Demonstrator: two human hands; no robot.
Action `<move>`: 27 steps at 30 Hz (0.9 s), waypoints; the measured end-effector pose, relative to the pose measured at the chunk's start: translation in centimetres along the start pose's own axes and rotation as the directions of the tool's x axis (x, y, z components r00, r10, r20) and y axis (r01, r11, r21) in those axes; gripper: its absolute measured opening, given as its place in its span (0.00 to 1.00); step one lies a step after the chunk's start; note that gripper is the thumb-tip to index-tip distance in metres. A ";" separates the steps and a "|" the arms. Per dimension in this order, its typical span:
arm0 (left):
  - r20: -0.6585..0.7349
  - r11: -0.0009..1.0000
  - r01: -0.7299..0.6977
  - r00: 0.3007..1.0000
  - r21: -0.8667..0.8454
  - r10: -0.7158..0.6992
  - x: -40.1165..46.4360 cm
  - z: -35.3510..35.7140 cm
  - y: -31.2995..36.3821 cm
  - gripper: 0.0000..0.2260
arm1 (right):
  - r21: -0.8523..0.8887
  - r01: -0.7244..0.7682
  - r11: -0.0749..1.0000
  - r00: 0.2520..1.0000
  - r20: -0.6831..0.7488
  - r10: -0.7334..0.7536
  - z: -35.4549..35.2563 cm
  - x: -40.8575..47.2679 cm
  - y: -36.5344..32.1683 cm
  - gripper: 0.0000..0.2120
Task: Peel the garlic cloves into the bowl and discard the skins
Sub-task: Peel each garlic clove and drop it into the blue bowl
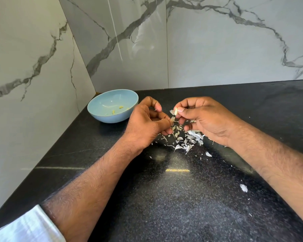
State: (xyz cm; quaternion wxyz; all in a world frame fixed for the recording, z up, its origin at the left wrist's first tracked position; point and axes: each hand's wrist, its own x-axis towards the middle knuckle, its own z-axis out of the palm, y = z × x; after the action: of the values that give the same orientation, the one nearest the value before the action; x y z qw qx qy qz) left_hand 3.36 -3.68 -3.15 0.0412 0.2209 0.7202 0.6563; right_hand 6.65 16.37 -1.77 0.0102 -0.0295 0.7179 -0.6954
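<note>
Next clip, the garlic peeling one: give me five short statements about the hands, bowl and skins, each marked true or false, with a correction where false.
1. The right hand pinches a garlic clove. True.
2. The blue bowl is full of skins. False: it holds only a few small yellowish pieces.
3. The loose skins lie on the black counter under the hands. True.
4. The left hand rests flat on the counter. False: its grip pinches a scrap of skin.
5. The bowl sits to the right of both hands. False: it sits to their left, near the wall corner.
</note>
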 end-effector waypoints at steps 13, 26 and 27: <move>-0.056 0.893 -0.045 0.995 0.447 0.079 0.5 -0.9 -0.6 0.18 | 0.166 -0.030 0.986 1.000 0.013 0.028 -1.0 0.2 -0.1 0.16; -0.008 0.990 -0.106 0.994 -0.096 0.106 0.4 -0.2 -0.4 0.19 | 0.153 -0.027 0.988 0.998 -0.051 0.035 -0.7 0.0 -0.7 0.29; -0.014 0.989 -0.114 0.993 -0.099 0.113 0.4 -0.1 -0.3 0.19 | 0.160 -0.034 0.986 0.998 -0.045 0.042 -0.6 0.0 -0.7 0.30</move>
State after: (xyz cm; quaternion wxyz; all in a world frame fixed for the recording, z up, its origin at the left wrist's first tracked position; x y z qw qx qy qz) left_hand 2.91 -3.68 -3.34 0.0115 0.2566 0.6731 0.6936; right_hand 6.63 16.93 -1.05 0.0083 0.0020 0.6604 -0.7508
